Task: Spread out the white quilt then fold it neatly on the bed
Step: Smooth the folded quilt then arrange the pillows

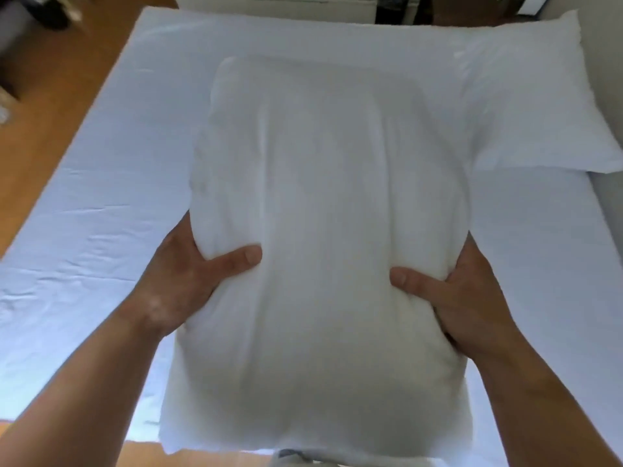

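Room: a bed (101, 183) under a pale sheet fills the head view, wooden floor (50, 106) along its left edge, a white pillow (546, 106) lying at its far right corner.
Quilt: the white quilt (330, 214), bunched into a thick padded bundle, is held up over the middle of the bed, apparently clear of the sheet.
Long axis: it runs away from the person, toward the far end of the bed; the near end hangs lowest, close to the body.
Left hand (182, 284): clamped on the bundle's left edge, thumb pressed into the top face, fingers hidden beneath.
Right hand (462, 298): mirrors it on the right edge, thumb on top.
Reach: both hands sit level, neither nearer.
Stage: judging by the bundle, spreading has not begun; it must be laid down and opened outward.
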A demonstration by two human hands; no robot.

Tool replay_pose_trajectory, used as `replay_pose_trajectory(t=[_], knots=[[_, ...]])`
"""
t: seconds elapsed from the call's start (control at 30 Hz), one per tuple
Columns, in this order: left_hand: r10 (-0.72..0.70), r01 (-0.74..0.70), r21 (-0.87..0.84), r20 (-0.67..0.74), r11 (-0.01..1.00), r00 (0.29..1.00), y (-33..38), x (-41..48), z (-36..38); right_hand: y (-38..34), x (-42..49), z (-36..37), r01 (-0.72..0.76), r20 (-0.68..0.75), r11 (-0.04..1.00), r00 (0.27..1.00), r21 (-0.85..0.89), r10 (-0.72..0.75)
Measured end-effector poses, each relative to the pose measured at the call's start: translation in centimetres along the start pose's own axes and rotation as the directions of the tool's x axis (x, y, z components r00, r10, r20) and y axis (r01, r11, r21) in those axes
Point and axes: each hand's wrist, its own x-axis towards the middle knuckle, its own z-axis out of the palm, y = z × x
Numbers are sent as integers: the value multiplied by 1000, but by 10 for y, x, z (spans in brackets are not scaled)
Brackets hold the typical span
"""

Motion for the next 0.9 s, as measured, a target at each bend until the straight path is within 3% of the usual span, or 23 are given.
replay_pose_trajectory(t=[0.3, 0.4, 0.5, 0.63, 0.7, 0.77, 0.83, 0.9], knots=[[-106, 115, 65, -126, 991, 986, -107, 25, -191, -1, 36, 229, -64, 318, 997, 947, 46, 47], [-112, 122, 59, -154, 991, 982, -145, 42, -221, 12, 51, 274, -69, 363, 997, 929, -18, 71], [-203, 230, 109, -217, 967, 955, -199, 64, -237, 43, 65, 305, -84, 410, 974, 897, -213, 167], [-421, 434, 314, -112, 844, 900, -276, 79, -213, 91, 68, 315, -182, 476, 854, 764, -488, 435], [-470, 403, 452, 40, 796, 882, -307, 79, -178, 104, 67, 313, -194, 480, 821, 730, -537, 487], [-511, 363, 619, 74, 697, 856, -327, 72, -138, 112, 65, 305, -171, 486, 811, 725, -559, 488], [-532, 394, 710, -32, 584, 846, -330, 66, -97, 116, 65, 288, -165, 468, 823, 754, -544, 461], [-477, 370, 733, -71, 571, 876, -318, 65, -58, 120, 69, 257, -191, 397, 830, 807, -525, 437]])
